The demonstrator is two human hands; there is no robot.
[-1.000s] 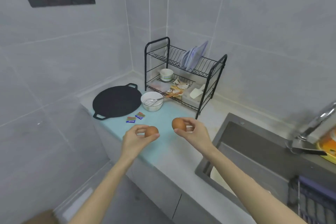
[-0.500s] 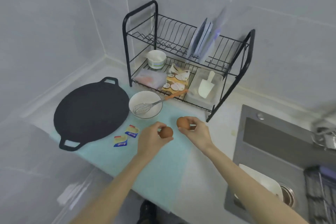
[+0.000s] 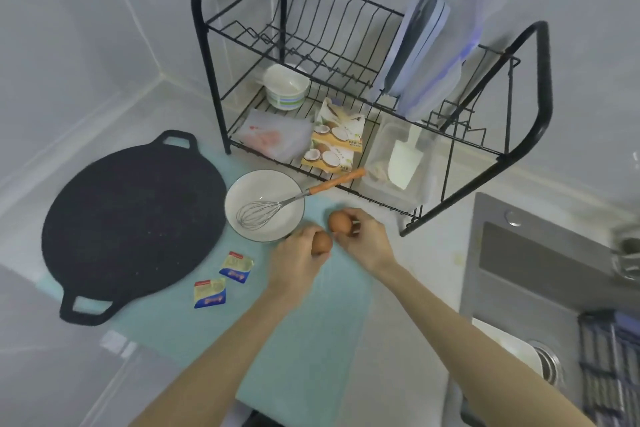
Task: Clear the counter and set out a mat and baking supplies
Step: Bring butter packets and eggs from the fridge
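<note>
A pale green mat (image 3: 304, 333) covers the counter. My left hand (image 3: 298, 260) holds a brown egg (image 3: 322, 243) low over the mat, just right of a white bowl (image 3: 265, 206) with a wire whisk (image 3: 263, 213) in it. My right hand (image 3: 363, 239) holds a second brown egg (image 3: 340, 222) close beside the first. A black round griddle pan (image 3: 131, 218) lies on the mat's left part. Two small butter packets (image 3: 223, 279) lie in front of the bowl.
A black two-tier dish rack (image 3: 346, 87) stands behind, holding a cup (image 3: 285, 87), coconut packets (image 3: 334, 139), a plastic bag, a white scraper (image 3: 405, 159) in a clear box and lids. A steel sink (image 3: 540, 288) lies at the right. Tiled walls enclose the corner.
The camera has tilted down and moved closer to the counter. Both hands have lowered with their eggs toward the mat beside the bowl, and the eggs have come closer together.
</note>
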